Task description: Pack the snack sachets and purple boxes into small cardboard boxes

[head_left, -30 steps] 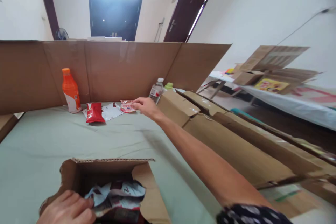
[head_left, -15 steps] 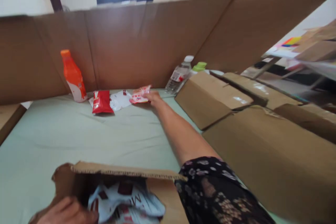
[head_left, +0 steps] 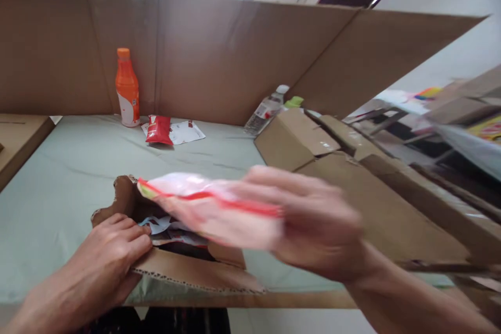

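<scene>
right hand [head_left: 313, 222]: pinching pink packet [head_left: 223, 214] by one end, over the cardboard box [head_left: 191, 270] | left hand [head_left: 113, 245]: gripping box rim | tip: I'd pinch lightly, keep box braced

pale green table [head_left: 82, 167], orange bottle [head_left: 128, 88] upright at eleven o'clock, red packet [head_left: 159, 130] overlapping white packet [head_left: 188, 132] at twelve, clear bottle [head_left: 266, 112] at one, brown boxes [head_left: 391, 214] at three, open box [head_left: 191, 270] at six, carton [head_left: 23, 141] at ten, cardboard screen [head_left: 219, 57] along the far side
</scene>
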`<action>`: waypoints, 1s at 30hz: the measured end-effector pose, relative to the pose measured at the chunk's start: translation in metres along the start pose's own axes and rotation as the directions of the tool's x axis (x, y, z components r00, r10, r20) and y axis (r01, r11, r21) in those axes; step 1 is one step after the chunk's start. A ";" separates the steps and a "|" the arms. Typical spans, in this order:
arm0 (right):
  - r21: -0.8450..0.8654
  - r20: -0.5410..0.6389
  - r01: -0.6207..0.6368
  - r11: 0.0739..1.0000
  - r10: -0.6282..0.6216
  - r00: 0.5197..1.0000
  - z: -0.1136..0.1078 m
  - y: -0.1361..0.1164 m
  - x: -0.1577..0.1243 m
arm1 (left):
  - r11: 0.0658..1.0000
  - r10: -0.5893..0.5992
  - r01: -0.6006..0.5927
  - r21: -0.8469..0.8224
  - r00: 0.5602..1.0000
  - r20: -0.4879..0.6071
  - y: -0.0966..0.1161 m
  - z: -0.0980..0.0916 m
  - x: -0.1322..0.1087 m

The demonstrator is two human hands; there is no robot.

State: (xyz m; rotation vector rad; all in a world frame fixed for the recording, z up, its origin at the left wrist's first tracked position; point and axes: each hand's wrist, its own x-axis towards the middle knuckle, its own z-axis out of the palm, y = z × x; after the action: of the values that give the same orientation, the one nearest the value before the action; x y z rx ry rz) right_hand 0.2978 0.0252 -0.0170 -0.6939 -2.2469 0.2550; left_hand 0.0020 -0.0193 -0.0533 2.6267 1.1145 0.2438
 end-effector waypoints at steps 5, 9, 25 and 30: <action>-0.336 0.480 0.136 0.932 0.046 0.876 0.053 -0.008 0.026 | 0.996 -0.024 0.023 0.086 1.000 0.016 0.004 -0.001 -0.001; -0.400 0.755 0.089 0.912 0.272 0.596 0.079 -0.004 0.039 | 0.994 0.008 -0.003 0.106 0.999 -0.045 0.002 0.001 -0.001; 0.023 -0.159 -0.353 0.935 0.352 0.923 0.034 0.031 -0.061 | 0.989 -0.135 0.059 -0.138 0.751 -0.646 -0.024 0.050 -0.037; 0.235 0.143 -0.238 0.942 0.209 0.967 0.037 0.036 -0.060 | 0.981 -0.194 0.151 -0.122 0.727 -0.659 -0.023 0.048 -0.026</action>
State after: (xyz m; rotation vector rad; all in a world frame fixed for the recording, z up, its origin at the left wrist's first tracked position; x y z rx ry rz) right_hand 0.3200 0.0224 -0.0929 -0.8145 -2.1910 0.6959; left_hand -0.0190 -0.0312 -0.1073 2.3910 1.5123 1.2429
